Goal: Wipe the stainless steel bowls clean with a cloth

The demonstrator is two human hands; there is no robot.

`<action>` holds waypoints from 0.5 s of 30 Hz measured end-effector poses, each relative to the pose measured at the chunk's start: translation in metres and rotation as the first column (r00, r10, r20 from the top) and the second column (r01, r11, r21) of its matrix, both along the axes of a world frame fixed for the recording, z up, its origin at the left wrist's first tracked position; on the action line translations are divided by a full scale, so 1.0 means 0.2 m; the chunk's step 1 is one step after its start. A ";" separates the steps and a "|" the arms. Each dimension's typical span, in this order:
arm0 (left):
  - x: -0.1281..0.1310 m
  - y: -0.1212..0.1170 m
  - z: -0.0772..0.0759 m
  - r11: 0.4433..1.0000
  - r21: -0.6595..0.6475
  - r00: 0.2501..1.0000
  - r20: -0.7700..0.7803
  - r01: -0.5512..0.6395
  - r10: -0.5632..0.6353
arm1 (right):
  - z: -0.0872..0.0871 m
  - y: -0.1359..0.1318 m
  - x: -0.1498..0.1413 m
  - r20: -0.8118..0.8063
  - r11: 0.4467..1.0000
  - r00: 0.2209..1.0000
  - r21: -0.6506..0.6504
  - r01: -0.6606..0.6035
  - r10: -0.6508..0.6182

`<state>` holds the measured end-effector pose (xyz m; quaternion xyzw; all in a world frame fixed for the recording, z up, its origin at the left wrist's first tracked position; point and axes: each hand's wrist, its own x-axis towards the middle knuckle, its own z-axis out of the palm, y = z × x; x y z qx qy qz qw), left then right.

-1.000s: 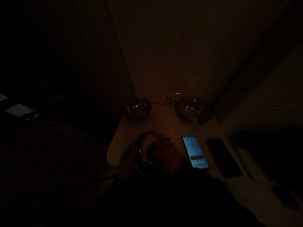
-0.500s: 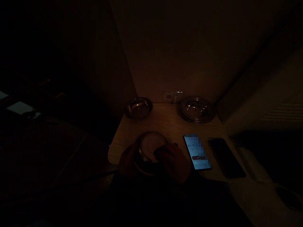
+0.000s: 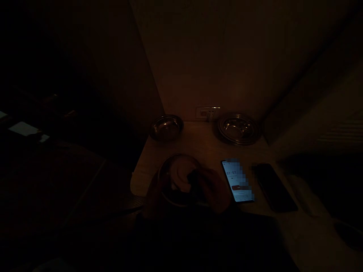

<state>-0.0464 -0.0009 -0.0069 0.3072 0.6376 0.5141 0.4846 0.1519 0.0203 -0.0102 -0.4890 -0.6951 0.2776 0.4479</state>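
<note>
Pale table (image 3: 198, 147) stands in dimness | dish stack (image 3: 239, 130) sits at far right | metal bowl (image 3: 180, 170) lies between the hands | left hand (image 3: 153, 194) at its left rim, grip too dark to tell | right hand (image 3: 214, 189), apart, pinches dark item (image 3: 193, 176) over bowl

A lit phone (image 3: 237, 181) glowed on a pale counter (image 3: 202, 147) in a dim corner.
At the back left sat a round, shiny metal bowl (image 3: 166, 129); at the back right, what looked like stacked metal dishes (image 3: 238, 129). A socket panel (image 3: 208, 112) was set in the wall (image 3: 204, 56) between them. The phone's screen read 01:07, and just to its right lay a dark, flat slab (image 3: 277, 188), its details lost in shadow.
</note>
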 end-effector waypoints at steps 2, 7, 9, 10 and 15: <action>-0.01 -0.01 -0.04 0.999 -0.030 1.000 0.022 0.012 -0.012 | 0.00 0.00 0.01 -0.039 0.998 0.998 -0.043 0.038 -0.039; 0.00 -0.02 -0.08 0.997 -0.068 0.998 -0.032 -0.047 0.045 | -0.01 -0.02 0.02 0.012 0.999 1.000 0.030 -0.020 0.020; 0.00 -0.04 -0.07 0.999 -0.033 0.994 -0.103 -0.036 0.033 | -0.02 -0.03 0.03 0.090 0.989 0.994 0.131 -0.066 0.055; 0.00 -0.05 -0.06 1.000 -0.014 0.989 -0.144 -0.024 0.022 | -0.02 -0.04 0.03 0.132 0.980 0.989 0.179 -0.086 0.062; -0.04 -0.06 -0.03 0.999 0.034 0.965 -0.261 0.039 -0.029 | 0.01 -0.07 -0.01 0.332 0.939 0.938 0.280 -0.198 0.099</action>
